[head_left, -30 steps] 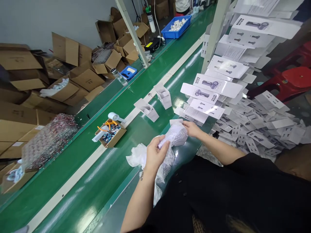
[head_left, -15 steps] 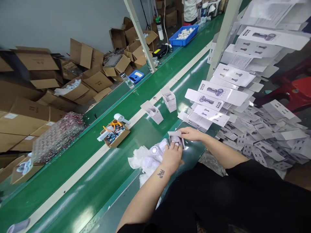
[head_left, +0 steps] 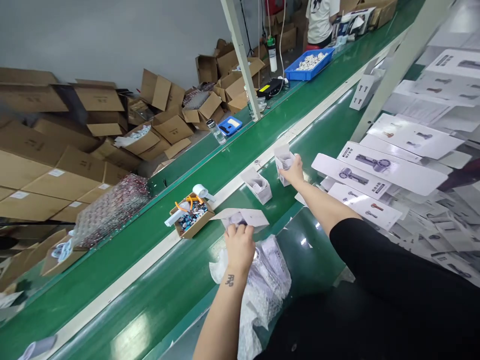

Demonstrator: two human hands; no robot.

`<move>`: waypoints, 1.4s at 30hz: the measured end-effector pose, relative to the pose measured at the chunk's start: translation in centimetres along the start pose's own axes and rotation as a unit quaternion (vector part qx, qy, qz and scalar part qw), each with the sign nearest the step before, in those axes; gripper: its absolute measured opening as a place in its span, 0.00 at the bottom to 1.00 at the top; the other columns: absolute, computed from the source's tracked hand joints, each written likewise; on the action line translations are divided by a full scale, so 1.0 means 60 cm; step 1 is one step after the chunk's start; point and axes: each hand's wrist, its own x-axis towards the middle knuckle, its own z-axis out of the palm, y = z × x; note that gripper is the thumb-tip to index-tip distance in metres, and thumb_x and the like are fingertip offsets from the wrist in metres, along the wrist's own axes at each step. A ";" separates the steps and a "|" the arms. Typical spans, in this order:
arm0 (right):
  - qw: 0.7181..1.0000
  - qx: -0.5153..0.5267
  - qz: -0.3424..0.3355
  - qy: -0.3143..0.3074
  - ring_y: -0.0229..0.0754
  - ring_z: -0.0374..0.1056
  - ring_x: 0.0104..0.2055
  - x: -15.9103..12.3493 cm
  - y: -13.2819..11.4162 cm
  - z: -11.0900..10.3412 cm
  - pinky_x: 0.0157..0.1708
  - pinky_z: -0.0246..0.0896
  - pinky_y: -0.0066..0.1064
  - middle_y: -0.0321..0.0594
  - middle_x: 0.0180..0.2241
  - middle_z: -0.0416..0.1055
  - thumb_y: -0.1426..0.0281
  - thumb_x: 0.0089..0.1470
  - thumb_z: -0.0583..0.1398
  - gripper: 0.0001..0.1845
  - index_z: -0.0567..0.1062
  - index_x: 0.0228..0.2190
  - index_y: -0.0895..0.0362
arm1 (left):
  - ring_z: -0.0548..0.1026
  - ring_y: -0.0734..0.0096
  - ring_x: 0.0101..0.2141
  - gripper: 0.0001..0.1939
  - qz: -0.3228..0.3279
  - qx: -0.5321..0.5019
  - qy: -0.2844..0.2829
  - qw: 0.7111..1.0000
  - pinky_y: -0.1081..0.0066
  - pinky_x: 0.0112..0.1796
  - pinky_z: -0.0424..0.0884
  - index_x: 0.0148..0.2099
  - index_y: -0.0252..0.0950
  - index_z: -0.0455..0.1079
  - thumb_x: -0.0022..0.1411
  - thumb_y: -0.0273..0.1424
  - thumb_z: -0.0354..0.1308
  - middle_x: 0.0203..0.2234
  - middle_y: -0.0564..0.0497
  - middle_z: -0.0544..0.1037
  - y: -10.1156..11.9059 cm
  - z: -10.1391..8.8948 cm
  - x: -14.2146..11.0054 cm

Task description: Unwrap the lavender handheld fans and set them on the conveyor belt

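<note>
My left hand (head_left: 240, 246) is closed on a small white carton (head_left: 258, 218) with its flaps spread open, standing on the green conveyor belt; something pale shows inside. Farther off, my right hand (head_left: 293, 172) wraps its fingers and thumb round the side of a second open white carton (head_left: 282, 162). Between the two stands another open white carton (head_left: 258, 190) with a pale wrapped item in it. Beside my left wrist lie handheld fans in bubble wrap (head_left: 268, 270), piled at the belt's near edge.
A small cardboard box (head_left: 193, 220) of small parts, with orange-handled pliers on top, sits on the belt's pale middle strip. Flat printed cartons (head_left: 378, 170) are heaped at the right by a metal post (head_left: 397, 70). A blue tray (head_left: 307, 67) and another person (head_left: 320, 22) are farther back.
My left hand has moved a carton forward onto the belt, away from the wrapped fans. My right hand has let go of it and reached forward to a standing carton. The view has shifted.
</note>
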 end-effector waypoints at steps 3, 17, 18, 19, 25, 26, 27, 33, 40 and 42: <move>1.000 0.017 -0.027 0.002 0.52 0.53 0.58 0.037 0.009 0.011 0.56 0.52 0.38 0.55 0.54 0.53 0.67 0.36 0.64 0.51 0.46 0.57 0.62 | 0.65 0.53 0.40 0.09 -0.060 0.044 -0.002 0.997 0.57 0.39 0.58 0.37 0.39 0.72 0.60 0.28 0.50 0.32 0.45 0.74 -0.054 0.031 0.044; 0.995 -0.032 -0.081 -0.054 0.52 0.58 0.56 -0.011 0.010 -0.100 0.51 0.57 0.43 0.54 0.56 0.56 0.58 0.46 0.62 0.45 0.49 0.59 0.58 | 0.68 0.51 0.42 0.13 -0.089 0.053 -0.050 0.993 0.58 0.39 0.63 0.46 0.32 0.68 0.63 0.30 0.48 0.36 0.41 0.74 -0.087 0.090 0.099; 0.989 -0.062 -0.100 -0.095 0.49 0.64 0.50 -0.035 0.020 -0.125 0.47 0.60 0.40 0.50 0.51 0.63 0.58 0.51 0.58 0.34 0.56 0.56 0.57 | 0.68 0.51 0.43 0.15 -0.076 0.046 -0.029 0.996 0.58 0.39 0.64 0.48 0.31 0.67 0.63 0.32 0.49 0.37 0.40 0.73 -0.082 0.082 0.087; 0.977 -0.109 -0.113 -0.142 0.46 0.67 0.44 -0.059 0.029 -0.147 0.43 0.62 0.37 0.47 0.46 0.68 0.59 0.55 0.55 0.25 0.62 0.52 0.56 | 0.68 0.52 0.43 0.16 -0.061 0.036 -0.007 0.997 0.58 0.40 0.64 0.50 0.29 0.67 0.63 0.32 0.48 0.37 0.39 0.73 -0.073 0.075 0.070; 0.838 -0.436 -0.096 -0.314 0.56 0.64 0.51 -0.141 0.053 -0.143 0.45 0.56 0.40 0.54 0.46 0.71 0.73 0.49 0.59 0.19 0.71 0.45 0.62 | 0.68 0.58 0.44 0.15 0.242 -0.072 -0.118 0.960 0.58 0.45 0.63 0.50 0.38 0.69 0.62 0.27 0.50 0.41 0.42 0.73 0.046 0.108 -0.094; 0.829 -0.449 -0.087 -0.321 0.59 0.63 0.52 -0.147 0.050 -0.129 0.46 0.54 0.43 0.57 0.45 0.71 0.76 0.45 0.61 0.22 0.71 0.46 0.65 | 0.66 0.57 0.48 0.17 0.296 -0.079 -0.141 0.941 0.55 0.48 0.61 0.51 0.42 0.68 0.61 0.28 0.52 0.46 0.44 0.72 0.069 0.123 -0.116; 0.825 -0.457 -0.079 -0.323 0.60 0.63 0.51 -0.152 0.046 -0.117 0.47 0.52 0.45 0.60 0.44 0.71 0.78 0.43 0.61 0.24 0.71 0.46 0.67 | 0.64 0.55 0.52 0.17 0.344 -0.079 -0.163 0.921 0.52 0.51 0.58 0.52 0.45 0.68 0.60 0.29 0.53 0.48 0.45 0.72 0.090 0.137 -0.133; 0.821 -0.457 -0.139 -0.312 0.54 0.68 0.46 -0.214 0.002 -0.126 0.48 0.49 0.43 0.58 0.41 0.72 0.77 0.50 0.55 0.17 0.71 0.44 0.64 | 0.64 0.45 0.52 0.14 0.415 0.025 -0.342 0.843 0.43 0.55 0.42 0.41 0.43 0.76 0.49 0.31 0.65 0.42 0.45 0.76 0.169 0.199 -0.123; 0.867 -0.397 -0.207 -0.219 0.53 0.72 0.37 -0.356 -0.026 -0.162 0.40 0.58 0.40 0.50 0.32 0.74 0.63 0.60 0.49 0.18 0.70 0.42 0.62 | 0.69 0.61 0.42 0.08 0.486 0.025 -0.332 0.808 0.54 0.48 0.53 0.36 0.42 0.75 0.55 0.26 0.57 0.38 0.47 0.77 0.165 0.210 -0.087; 0.871 -0.378 -0.209 -0.235 0.52 0.72 0.38 -0.388 -0.028 -0.173 0.39 0.60 0.39 0.50 0.35 0.74 0.63 0.60 0.50 0.18 0.69 0.45 0.62 | 0.68 0.61 0.42 0.07 0.517 0.018 -0.299 0.802 0.57 0.46 0.54 0.34 0.39 0.75 0.55 0.25 0.56 0.40 0.45 0.77 0.152 0.203 -0.085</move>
